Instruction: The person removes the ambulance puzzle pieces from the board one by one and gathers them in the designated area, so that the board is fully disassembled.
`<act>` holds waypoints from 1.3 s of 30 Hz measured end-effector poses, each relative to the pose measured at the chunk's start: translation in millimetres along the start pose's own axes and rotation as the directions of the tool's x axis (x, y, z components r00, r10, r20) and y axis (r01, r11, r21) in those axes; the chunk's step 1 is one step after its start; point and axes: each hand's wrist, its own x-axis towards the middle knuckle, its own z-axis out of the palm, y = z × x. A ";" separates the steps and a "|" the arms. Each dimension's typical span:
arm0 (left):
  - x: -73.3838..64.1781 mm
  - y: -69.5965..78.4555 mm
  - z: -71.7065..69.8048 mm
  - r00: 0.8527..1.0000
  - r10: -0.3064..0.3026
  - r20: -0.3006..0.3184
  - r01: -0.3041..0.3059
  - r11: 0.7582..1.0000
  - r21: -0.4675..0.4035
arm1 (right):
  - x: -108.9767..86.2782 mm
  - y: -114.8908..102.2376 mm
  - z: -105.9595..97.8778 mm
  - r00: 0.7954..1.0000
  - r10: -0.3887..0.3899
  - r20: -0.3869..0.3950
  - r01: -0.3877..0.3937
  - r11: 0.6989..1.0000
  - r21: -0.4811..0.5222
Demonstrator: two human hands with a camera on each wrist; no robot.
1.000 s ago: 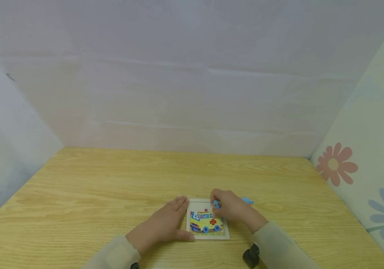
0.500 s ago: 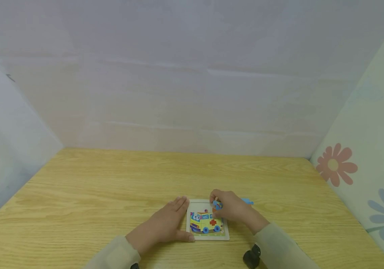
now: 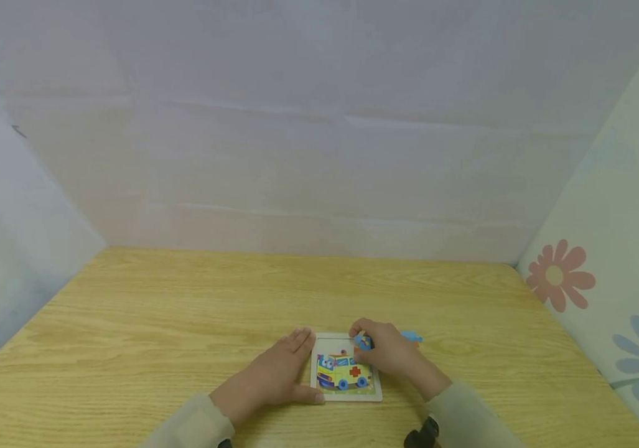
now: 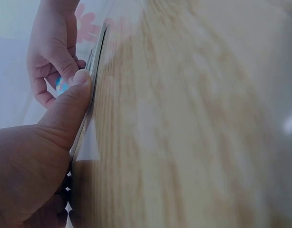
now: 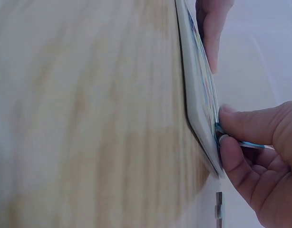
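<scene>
A flat jigsaw board (image 3: 378,396) with a pale frame lies on the table, showing a yellow cartoon ambulance with a red cross. My left hand (image 3: 274,374) rests along its left edge, fingers straight, thumb at the lower left corner. Over the upper right part of the board, my right hand (image 3: 391,352) pinches a blue puzzle piece (image 3: 361,341) between thumb and fingers. The right wrist view has that piece (image 5: 253,145) tilted up off the board's face, one end close to it. My right fingers partly cover the piece and the board's upper right corner.
A loose blue and orange puzzle piece (image 3: 412,337) lies on the table (image 3: 229,298) just beyond my right hand. In the right wrist view a small piece (image 5: 219,209) stands out past the board's corner. Pale walls enclose the back and sides.
The pinched piece has turned a little and shows more of its printed face. My right hand has shifted slightly down and right. My left hand stays put on the board.
</scene>
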 end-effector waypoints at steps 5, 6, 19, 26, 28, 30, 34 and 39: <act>-0.2 0.4 -0.3 1.000 0.003 0.002 -0.003 1.000 0.002 | -1.7 3.5 1.8 0.999 0.031 -0.041 -0.029 0.998 0.052; -0.1 0.4 -0.3 1.000 0.003 0.002 -0.003 1.000 0.003 | -2.1 3.5 2.0 0.998 0.045 -0.051 -0.041 0.996 0.076; 0.8 1.2 -0.7 1.000 0.002 -0.001 -0.002 1.000 -0.003 | -2.2 9.8 6.9 0.970 0.193 -0.145 -0.125 0.915 0.383; 1.1 0.5 0.0 1.000 -0.002 0.004 0.002 1.000 -0.001 | -2.0 10.1 8.9 0.951 0.266 -0.155 -0.143 0.828 0.542; 1.2 0.3 -0.3 1.000 -0.002 0.006 0.002 1.000 -0.003 | -2.1 9.4 8.7 0.942 0.291 -0.167 -0.145 0.802 0.580; 1.0 0.3 -0.5 1.000 -0.001 0.007 0.001 1.000 -0.004 | -2.2 8.7 8.5 0.932 0.316 -0.179 -0.145 0.775 0.614; 0.1 0.3 -0.9 1.000 0.001 0.004 -0.001 1.000 -0.006 | -2.0 7.1 7.2 0.911 0.370 -0.184 -0.159 0.725 0.670; -0.8 -0.1 -1.2 1.000 0.005 0.003 -0.005 1.000 0.000 | -4.9 6.0 5.2 0.915 0.366 -0.171 -0.145 0.692 0.707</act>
